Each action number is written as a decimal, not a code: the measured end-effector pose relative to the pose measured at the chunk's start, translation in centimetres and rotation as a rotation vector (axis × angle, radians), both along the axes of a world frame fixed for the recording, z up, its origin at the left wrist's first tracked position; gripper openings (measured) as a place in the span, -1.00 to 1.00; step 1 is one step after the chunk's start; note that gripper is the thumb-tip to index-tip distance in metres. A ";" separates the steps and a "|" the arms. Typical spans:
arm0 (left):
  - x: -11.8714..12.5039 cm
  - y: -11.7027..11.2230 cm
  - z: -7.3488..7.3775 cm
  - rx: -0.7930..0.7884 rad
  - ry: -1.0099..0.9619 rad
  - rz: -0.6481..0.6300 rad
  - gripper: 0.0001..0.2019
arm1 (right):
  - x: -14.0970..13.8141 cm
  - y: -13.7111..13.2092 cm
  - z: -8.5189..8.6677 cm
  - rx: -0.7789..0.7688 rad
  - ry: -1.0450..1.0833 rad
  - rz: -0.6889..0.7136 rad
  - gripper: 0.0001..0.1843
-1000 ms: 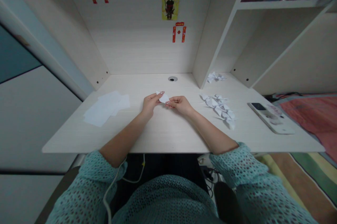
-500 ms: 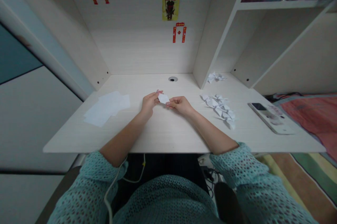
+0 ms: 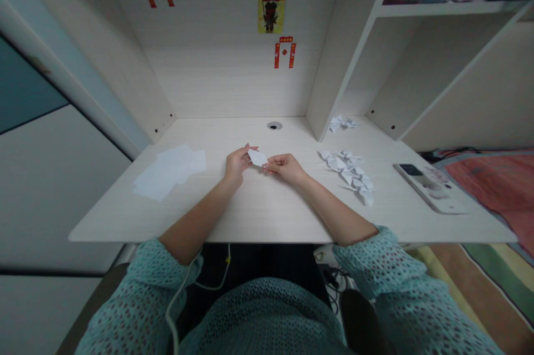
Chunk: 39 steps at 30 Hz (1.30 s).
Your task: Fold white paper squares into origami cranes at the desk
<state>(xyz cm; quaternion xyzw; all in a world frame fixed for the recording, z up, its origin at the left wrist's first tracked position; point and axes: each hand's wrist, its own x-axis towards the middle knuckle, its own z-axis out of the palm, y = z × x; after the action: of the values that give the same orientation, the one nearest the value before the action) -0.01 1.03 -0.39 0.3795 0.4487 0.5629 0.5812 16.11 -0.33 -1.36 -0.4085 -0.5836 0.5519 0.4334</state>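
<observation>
Two forearms [image 3: 203, 209] converging, right hand [image 3: 287, 167] pinching paper [image 3: 257, 158], left hand [image 3: 236, 164] touching it, grip unclear

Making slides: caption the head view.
Right hand pinches white paper, left hand touching it, between flat sheets and folded pieces.

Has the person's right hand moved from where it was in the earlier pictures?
No, not noticeably: the right hand keeps its place relative to the round desk hole.

2 hands [image 3: 288, 168], 1 small paper [image 3: 257, 158], 1 sheet pile [image 3: 169, 171], 2 folded-paper clumps [image 3: 352, 177] (pieces uncountable lol), 1 yellow poster [image 3: 272, 3], 2 red stickers [image 3: 292, 54].
</observation>
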 end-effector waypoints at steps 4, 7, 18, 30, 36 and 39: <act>0.0 0.1 0.0 -0.022 -0.006 0.024 -0.65 | -0.1 -0.2 0.3 -0.020 0.013 0.019 -0.62; 0.0 0.0 0.1 -0.014 0.002 0.047 -0.63 | -0.1 -0.3 0.2 -0.034 0.028 0.033 -0.63; 0.6 -0.8 -0.4 0.238 0.348 -0.142 -0.60 | 0.1 0.4 -0.5 -0.149 0.222 -0.125 -0.63; 0.5 -0.6 -0.3 0.062 0.129 -0.124 -0.64 | -0.4 0.0 -0.6 -0.069 0.126 -0.057 -0.62; 0.3 -0.1 -0.9 0.107 0.202 -0.119 -0.64 | -0.4 -0.1 -0.5 -0.053 0.103 -0.034 -0.64; 0.3 0.0 -1.1 0.124 0.200 -0.125 -0.62 | -0.4 -0.2 -0.4 -0.056 0.100 -0.028 -0.64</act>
<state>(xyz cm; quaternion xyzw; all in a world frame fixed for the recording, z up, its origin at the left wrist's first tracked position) 0.25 1.00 -1.51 0.4961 0.4441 0.5116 0.5430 15.66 -0.48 -1.73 -0.4007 -0.5397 0.5817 0.4580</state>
